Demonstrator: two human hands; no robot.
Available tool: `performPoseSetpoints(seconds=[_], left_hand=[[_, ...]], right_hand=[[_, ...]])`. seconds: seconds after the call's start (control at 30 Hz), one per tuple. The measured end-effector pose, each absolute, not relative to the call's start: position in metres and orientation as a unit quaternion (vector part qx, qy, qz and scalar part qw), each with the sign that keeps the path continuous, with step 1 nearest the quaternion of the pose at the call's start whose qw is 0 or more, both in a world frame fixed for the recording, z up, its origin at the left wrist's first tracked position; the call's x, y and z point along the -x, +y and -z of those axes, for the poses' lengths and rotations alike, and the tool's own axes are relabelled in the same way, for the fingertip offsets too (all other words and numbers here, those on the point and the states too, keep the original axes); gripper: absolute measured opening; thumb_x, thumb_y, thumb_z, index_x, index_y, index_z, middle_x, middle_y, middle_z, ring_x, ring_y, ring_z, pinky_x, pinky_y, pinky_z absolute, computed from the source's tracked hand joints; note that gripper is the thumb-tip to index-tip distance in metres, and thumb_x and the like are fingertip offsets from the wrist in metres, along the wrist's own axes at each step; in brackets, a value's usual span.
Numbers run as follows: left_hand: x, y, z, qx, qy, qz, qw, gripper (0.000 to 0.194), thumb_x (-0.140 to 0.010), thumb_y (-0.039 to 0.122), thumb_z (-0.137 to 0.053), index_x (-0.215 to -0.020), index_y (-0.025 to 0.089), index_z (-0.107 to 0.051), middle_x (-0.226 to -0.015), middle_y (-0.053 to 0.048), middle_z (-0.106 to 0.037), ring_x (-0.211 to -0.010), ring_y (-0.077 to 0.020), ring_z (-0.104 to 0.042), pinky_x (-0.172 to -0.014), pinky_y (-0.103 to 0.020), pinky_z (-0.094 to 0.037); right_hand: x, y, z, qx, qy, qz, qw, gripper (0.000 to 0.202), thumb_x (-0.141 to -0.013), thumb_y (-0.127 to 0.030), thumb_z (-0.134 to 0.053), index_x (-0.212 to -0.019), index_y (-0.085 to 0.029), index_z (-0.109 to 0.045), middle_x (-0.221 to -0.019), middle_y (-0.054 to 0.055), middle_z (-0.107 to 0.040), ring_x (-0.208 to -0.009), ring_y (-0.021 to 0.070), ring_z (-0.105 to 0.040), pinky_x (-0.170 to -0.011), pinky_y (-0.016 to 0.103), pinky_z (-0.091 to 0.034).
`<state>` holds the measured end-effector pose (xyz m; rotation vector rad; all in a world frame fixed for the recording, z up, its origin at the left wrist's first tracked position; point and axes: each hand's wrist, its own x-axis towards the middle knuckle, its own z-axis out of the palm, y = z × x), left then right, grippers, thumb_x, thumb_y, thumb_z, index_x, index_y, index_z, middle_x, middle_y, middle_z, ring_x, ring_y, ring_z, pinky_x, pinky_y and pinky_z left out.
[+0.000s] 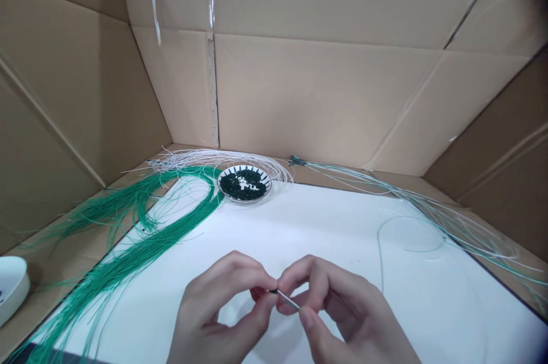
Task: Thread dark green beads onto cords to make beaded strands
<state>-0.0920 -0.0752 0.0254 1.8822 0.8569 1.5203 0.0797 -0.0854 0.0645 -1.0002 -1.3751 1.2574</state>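
Near the bottom middle, my left hand (226,307) pinches a tiny black piece (274,291) between thumb and fingertips. My right hand (338,307) meets it closely, its fingers closed on a thin pale strand (289,300) whose tip reaches the black piece. Whether the strand passes through the piece is too small to tell. A thin greyish-green loop (379,244) curves over the white board to the right of my right hand; its link to the held strand is hidden.
A patterned plate (246,182) of small black pieces stands at the back. Green strands (171,238) spread along the left, white strands (231,156) behind. Strands with dark ends (363,174) lie right, on the white board's (308,221) edge. Cardboard walls (299,96) enclose everything; a white bowl (15,290) sits left.
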Motion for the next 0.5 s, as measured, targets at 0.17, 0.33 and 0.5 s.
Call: performPoseSetpoints(seconds=[0.17,0.33,0.5], left_hand=[[0.0908,-0.0746,-0.0271,-0.699,0.314,-0.575,0.286,0.034,-0.081,-0.005,-0.064,-0.094,0.026,-0.072,-0.081,0.000,-0.071,-0.072,-0.0136,-0.067,-0.064,-0.019,-0.054],[0.0916,-0.0760,-0.0273,-0.690,0.319,-0.576,0.301,0.032,-0.081,-0.003,-0.066,-0.094,0.026,-0.072,-0.082,0.000,-0.071,-0.073,-0.0134,-0.067,-0.066,-0.019,-0.055],[0.0909,-0.0778,-0.0273,-0.680,0.327,-0.578,0.310,0.029,-0.082,-0.001,-0.068,-0.092,0.026,-0.073,-0.081,0.001,-0.070,-0.073,-0.0122,-0.066,-0.066,-0.017,-0.054]], right_hand=[[-0.0810,-0.0851,-0.0656,0.414,-0.582,-0.509,0.481,0.025,-0.071,-0.014,-0.071,-0.063,-0.022,-0.049,-0.082,0.003,-0.071,-0.074,0.0173,-0.068,-0.074,0.028,-0.056],[-0.0819,-0.0860,-0.0656,0.408,-0.565,-0.525,0.487,0.022,-0.071,-0.013,-0.069,-0.063,-0.022,-0.051,-0.081,0.002,-0.070,-0.074,0.0161,-0.068,-0.075,0.026,-0.056],[-0.0809,-0.0876,-0.0635,0.400,-0.553,-0.537,0.496,0.024,-0.071,-0.010,-0.070,-0.063,-0.022,-0.051,-0.082,0.000,-0.071,-0.076,0.0149,-0.068,-0.075,0.023,-0.055]])
